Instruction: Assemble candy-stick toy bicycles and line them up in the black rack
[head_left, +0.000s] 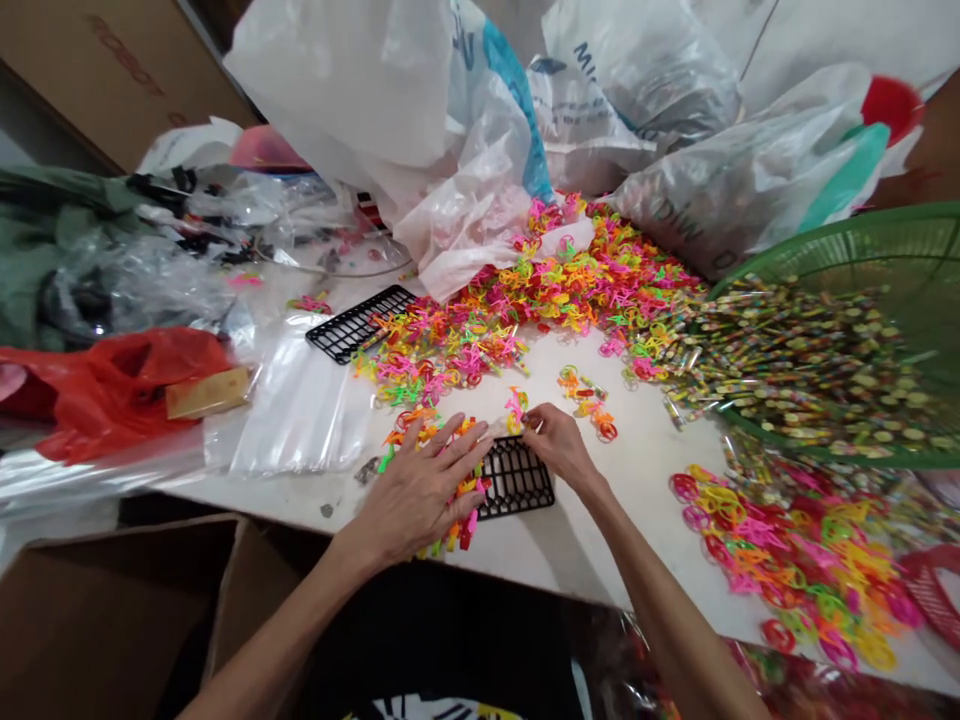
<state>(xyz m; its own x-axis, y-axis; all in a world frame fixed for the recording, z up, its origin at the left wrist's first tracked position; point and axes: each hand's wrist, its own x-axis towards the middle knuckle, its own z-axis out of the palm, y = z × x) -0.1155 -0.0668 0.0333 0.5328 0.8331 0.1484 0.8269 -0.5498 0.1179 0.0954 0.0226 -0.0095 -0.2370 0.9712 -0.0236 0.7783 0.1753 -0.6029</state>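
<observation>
A black grid tray (pixel 519 478) lies near the table's front edge, its right part bare. Small bright plastic pieces (pixel 465 530) cover its left part. My left hand (pixel 420 495) rests on these pieces with fingers stretched and spread, hiding much of that side. At the tray's upper right corner, the fingers of my right hand (pixel 562 445) are pinched together. Beside those fingertips is a small pink and yellow plastic piece (pixel 516 405); I cannot tell whether it is gripped.
Behind lies a big heap of colourful plastic pieces (pixel 585 265) and a second black grid tray (pixel 358 322). To the right, a green basket (pixel 840 235) holds many thin wrapped sticks. Clear plastic bags (pixel 300 400) and a red bag (pixel 127 385) lie left; a cardboard box (pixel 112 600) stands below.
</observation>
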